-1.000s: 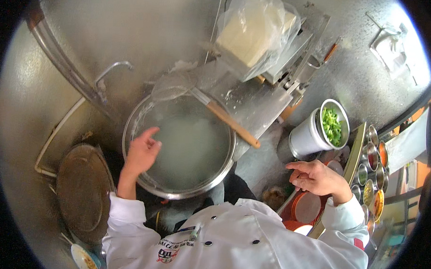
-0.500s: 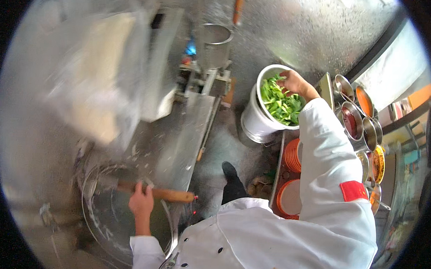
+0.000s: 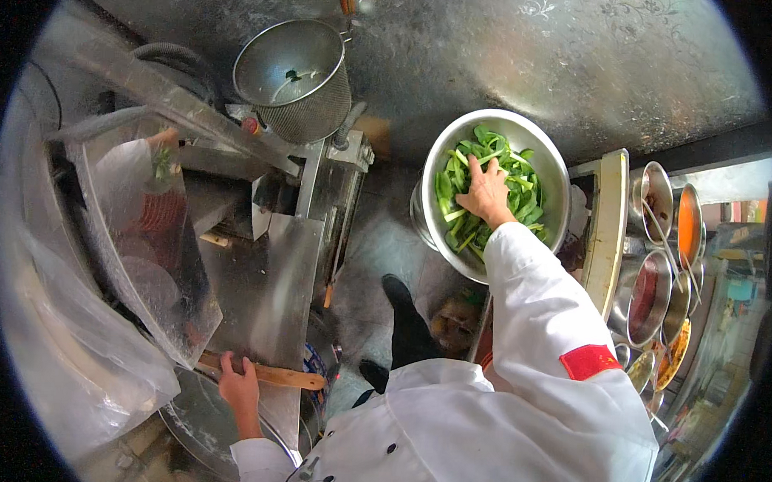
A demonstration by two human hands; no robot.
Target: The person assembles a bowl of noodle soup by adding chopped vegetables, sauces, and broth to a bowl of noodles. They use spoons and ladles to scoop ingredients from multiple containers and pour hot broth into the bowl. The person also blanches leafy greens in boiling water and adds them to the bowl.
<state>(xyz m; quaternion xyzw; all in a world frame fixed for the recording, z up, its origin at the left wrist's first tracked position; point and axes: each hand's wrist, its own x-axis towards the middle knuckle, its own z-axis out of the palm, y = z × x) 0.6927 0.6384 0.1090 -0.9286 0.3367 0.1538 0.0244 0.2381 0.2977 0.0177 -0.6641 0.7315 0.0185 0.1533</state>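
In the metal bowl [image 3: 552, 166], the right hand [image 3: 487, 193] lies palm down on a heap of cut green vegetables [image 3: 460, 188], its grip spread with the fingers splayed over the leaves and stems rather than pinching any one piece; whether the fingertips have curled under a bunch cannot be told from above. The greens fill the bowl all around this hand, thickest on its left side and beyond the fingertips. The step in hand looks like gathering a handful of greens, and lifting one out would call for the fingers to draw together under the leaves and the wrist to rise over the bowl's rim. Off to the hand's right stands a row of small metal containers [image 3: 658, 250] with red and orange contents, well apart from the bowl. Far to its left and nearer the body, the left hand [image 3: 240, 387] rests on a wooden handle [image 3: 281, 376], fingers wrapped over it in a loose closed grip, the handle lying across the edge of a wide metal pot [image 3: 199, 426]. Beyond that hand sits a flat steel surface [image 3: 266, 279], and farther away a perforated metal strainer [image 3: 297, 72]; a clear plastic sheet [image 3: 105, 257] hangs at its left.
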